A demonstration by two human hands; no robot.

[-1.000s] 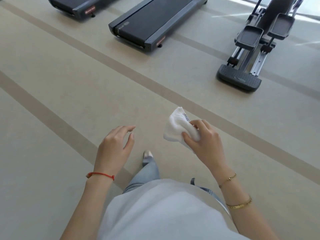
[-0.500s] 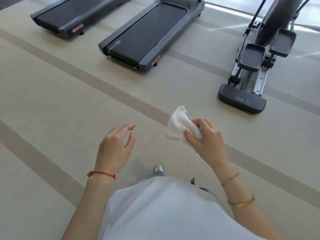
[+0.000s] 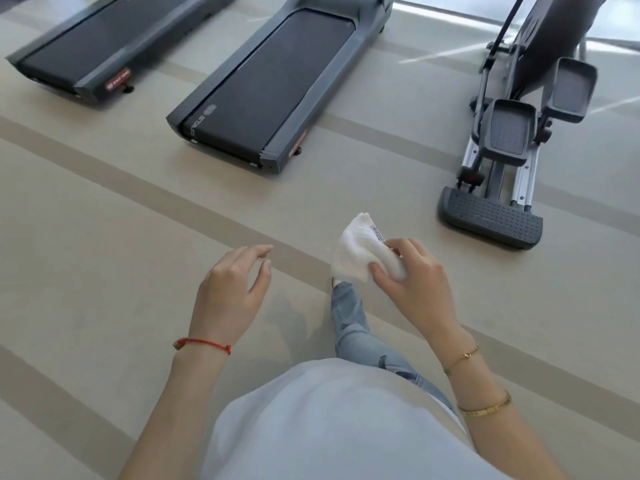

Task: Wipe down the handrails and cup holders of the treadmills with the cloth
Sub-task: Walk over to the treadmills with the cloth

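The right hand (image 3: pixel 412 282) pinched the white cloth (image 3: pixel 360 252) between thumb and fingers; the left hand (image 3: pixel 228 292) hung empty, fingers loosely spread; bare floor (image 3: pixel 104 237) lay open ahead; the nearer treadmill (image 3: pixel 273 84) stretched lengthwise away, forward-left of the cloth; its handrails and cup holders were out of view.

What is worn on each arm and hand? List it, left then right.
Both forearms are bare, with no sleeves in view. The left hand has a thin red string bracelet at the wrist. The right hand has two gold bracelets: a slim chain and a wider bangle.
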